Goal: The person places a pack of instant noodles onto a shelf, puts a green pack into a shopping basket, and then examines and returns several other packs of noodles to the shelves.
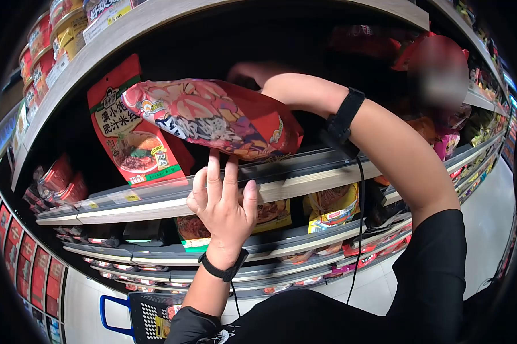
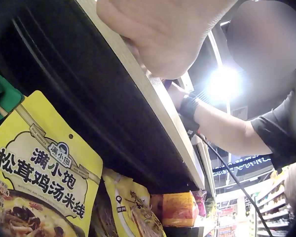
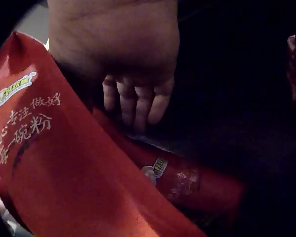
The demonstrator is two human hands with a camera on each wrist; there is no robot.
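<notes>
Steadies tilted red bag at shelf edge w/ L hand, 2 fingers straight against underside, prob. vs. tipping; has R hand behind bag, fingers loose, clamped on nothing visible, likely for reach.

Red packet at shelf front edge — glossy plastic film; edge matt, wood-look. Basket — plastic; sleeve matt cloth.

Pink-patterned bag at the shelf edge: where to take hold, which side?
Likely grip: the tapered left end (head view), from the front. The bag lies tilted with that end raised before the standing red packet, clear of the left hand at its lower edge and the right hand behind it.
</notes>
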